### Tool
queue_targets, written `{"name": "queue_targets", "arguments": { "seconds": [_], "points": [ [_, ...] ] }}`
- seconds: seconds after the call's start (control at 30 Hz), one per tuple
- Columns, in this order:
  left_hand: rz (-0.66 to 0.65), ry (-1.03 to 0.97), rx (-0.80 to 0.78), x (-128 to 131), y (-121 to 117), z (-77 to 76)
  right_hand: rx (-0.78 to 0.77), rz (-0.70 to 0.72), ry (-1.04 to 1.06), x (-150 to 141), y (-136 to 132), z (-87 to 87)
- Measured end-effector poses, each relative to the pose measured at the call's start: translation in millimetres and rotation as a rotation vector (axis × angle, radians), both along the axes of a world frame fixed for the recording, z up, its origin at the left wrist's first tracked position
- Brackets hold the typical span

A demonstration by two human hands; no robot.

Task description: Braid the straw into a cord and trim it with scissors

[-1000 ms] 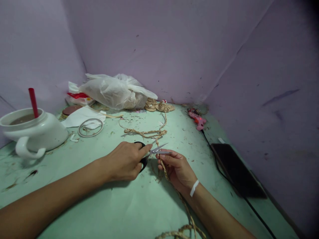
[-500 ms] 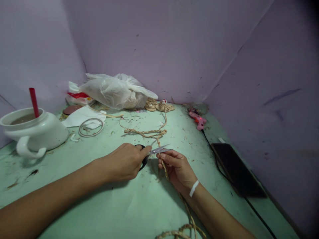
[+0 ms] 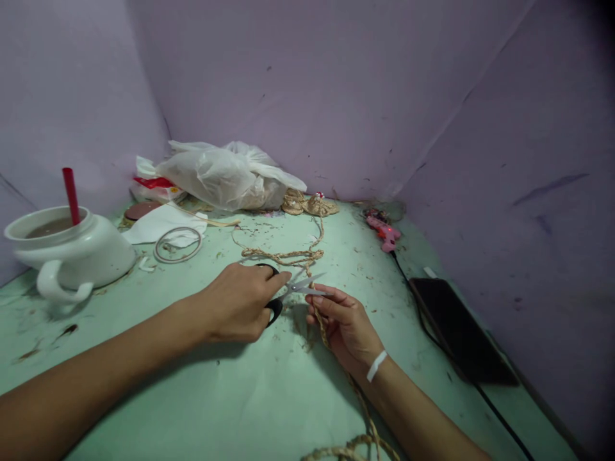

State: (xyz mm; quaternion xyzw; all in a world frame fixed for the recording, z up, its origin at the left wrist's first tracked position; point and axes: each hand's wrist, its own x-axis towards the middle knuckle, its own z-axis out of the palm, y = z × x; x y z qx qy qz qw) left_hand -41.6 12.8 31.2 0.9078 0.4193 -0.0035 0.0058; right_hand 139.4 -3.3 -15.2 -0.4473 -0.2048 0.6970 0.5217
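Observation:
My left hand (image 3: 245, 302) is closed round the black handles of a pair of scissors (image 3: 294, 288), whose blades stand apart and point right. A braided straw cord (image 3: 323, 330) is pinched in the fingers of my right hand (image 3: 348, 323), just below the blades. The blades lie at the cord; whether it runs between them is hard to make out. From there the cord leads back to a folded length (image 3: 281, 256) on the green table (image 3: 250, 397). Its other part passes under my right wrist to a loose coil (image 3: 358, 447) at the near edge.
At the left stands a white pot (image 3: 91, 256) with brown liquid and a red stick (image 3: 70, 195). Toward the back wall are a plastic bag (image 3: 225, 176), woven straw pieces (image 3: 319, 206) and a metal ring (image 3: 178, 245). A pink glue gun (image 3: 384, 232) and a phone (image 3: 461, 330) lie right.
The scissors' blades and handles have opened wider in my left hand. My right hand still pinches the cord. The whole view has shifted slightly.

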Motion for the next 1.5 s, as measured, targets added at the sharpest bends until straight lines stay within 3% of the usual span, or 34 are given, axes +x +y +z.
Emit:
{"name": "queue_targets", "arguments": {
  "seconds": [0.2, 0.4, 0.53, 0.67, 0.8, 0.97, 1.3, 1.5],
  "points": [
    [-0.009, 0.052, 0.012, 6.4, -5.6, -0.4, 0.031, -0.003, -0.070, -1.9, -1.7, -1.7],
    [-0.035, 0.065, 0.021, 1.3, -2.8, -10.8, 0.064, 0.022, -0.111, -1.7, -2.5, -1.8],
    [-0.045, 0.009, -0.050, -0.9, 0.0, -9.4, 0.067, 0.037, -0.114, -1.8, -2.5, 0.3],
    [0.027, -0.134, -0.121, -2.9, 2.8, -1.3, 0.018, -0.002, -0.081, -2.4, -0.5, 2.1],
    [0.117, -0.214, -0.064, -5.4, 5.1, -1.3, 0.005, -0.021, -0.065, -1.4, 1.5, 3.6],
    [0.116, -0.109, -0.035, -1.5, 3.0, -5.3, 0.017, 0.011, -0.022, 0.8, 1.5, 5.9],
    [0.056, -0.042, -0.041, 7.8, -3.7, -8.0, 0.088, 0.063, -0.136, -0.3, -0.9, 2.9],
    [0.064, -0.041, -0.062, 6.6, -2.2, -7.1, 0.116, 0.000, -0.180, -3.9, -2.7, 5.7]
  ]
}}
